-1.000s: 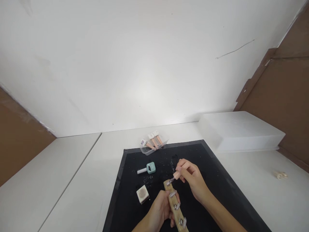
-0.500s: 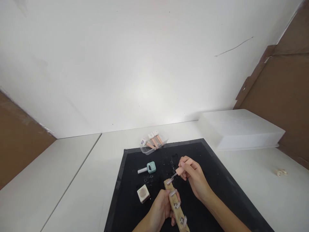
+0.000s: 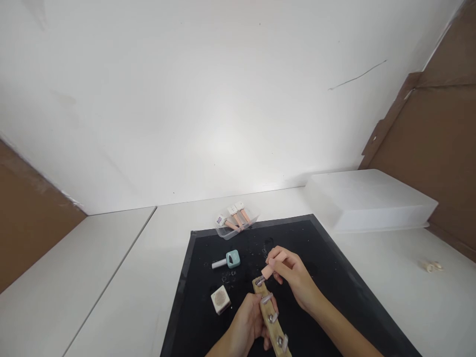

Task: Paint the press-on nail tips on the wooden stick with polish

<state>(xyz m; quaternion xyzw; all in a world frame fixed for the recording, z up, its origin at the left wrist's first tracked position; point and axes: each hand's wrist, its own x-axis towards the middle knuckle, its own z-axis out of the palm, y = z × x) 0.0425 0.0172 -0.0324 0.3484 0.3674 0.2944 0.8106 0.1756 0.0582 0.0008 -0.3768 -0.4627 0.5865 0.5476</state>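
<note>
Low in the frame, just right of centre, the left hand (image 3: pixel 246 320) is closed around a narrow, pale wooden strip (image 3: pixel 275 330), thumb on its upper face and fingers curled beneath. The strip slants from mid-frame down to the bottom edge, bearing a row of translucent, nail-shaped tips (image 3: pixel 267 299) on small metallic mounts. Above and to the right, the right hand (image 3: pixel 293 275) has a narrow pinch grip on a pale pink, cylindrical brush handle (image 3: pixel 267 271) — its lower end points at the tip on the strip's far end, though the bristles are too small to make out clearly.

Under both hands lies a black rectangular mat (image 3: pixel 320 297) on a white tabletop (image 3: pixel 122 297). Left of the strip, a white, square-sided bottle (image 3: pixel 220 299) shows a beige disc; above it lies a teal bottle with a silver cap (image 3: pixel 233 259). At the mat's top edge, a clear plastic tray (image 3: pixel 227 235) holds three white bottles with pink handles (image 3: pixel 233 209). A translucent white plastic bin (image 3: pixel 372 201) sits at right — small cream-coloured pieces (image 3: pixel 430 267) lie below it.
</note>
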